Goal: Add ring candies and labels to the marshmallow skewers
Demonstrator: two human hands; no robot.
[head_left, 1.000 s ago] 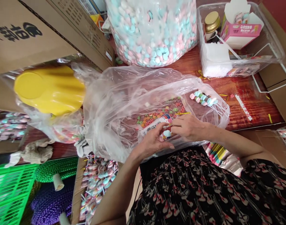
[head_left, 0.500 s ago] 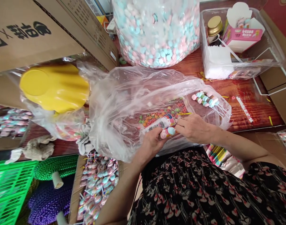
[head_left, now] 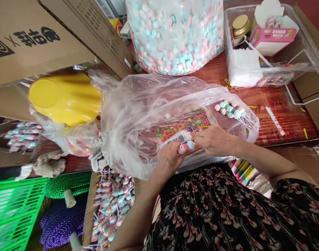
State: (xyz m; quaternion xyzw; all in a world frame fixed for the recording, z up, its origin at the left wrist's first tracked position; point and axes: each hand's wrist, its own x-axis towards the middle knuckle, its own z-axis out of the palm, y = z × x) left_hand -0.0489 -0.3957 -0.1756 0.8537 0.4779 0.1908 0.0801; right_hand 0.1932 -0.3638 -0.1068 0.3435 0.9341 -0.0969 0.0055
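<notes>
My left hand (head_left: 170,156) is closed around a small candy skewer (head_left: 186,147) with pink and blue pieces, partly inside a clear printed wrapper (head_left: 180,135). Close to its right end, my right hand (head_left: 213,140) pinches a thin gold twist tie (head_left: 203,127) between its fingertips. Beneath both hands lies a large clear plastic bag (head_left: 122,122), with small orange, green and red rings (head_left: 172,129) near the wrapper. Several finished-looking candy skewers (head_left: 229,109) with white sticks rest on the plastic to the right.
Behind stands a big bag of pastel candies (head_left: 177,45). A clear bin (head_left: 287,75) is at the back right, a yellow bowl (head_left: 67,97) and cardboard box (head_left: 23,55) at left. Wrapped candies fill a box (head_left: 114,202) below the table's edge.
The whole view has shifted slightly, with things at the left now a little further right. My hands stay together at the wrapped skewer, and the right fingers have moved slightly.
</notes>
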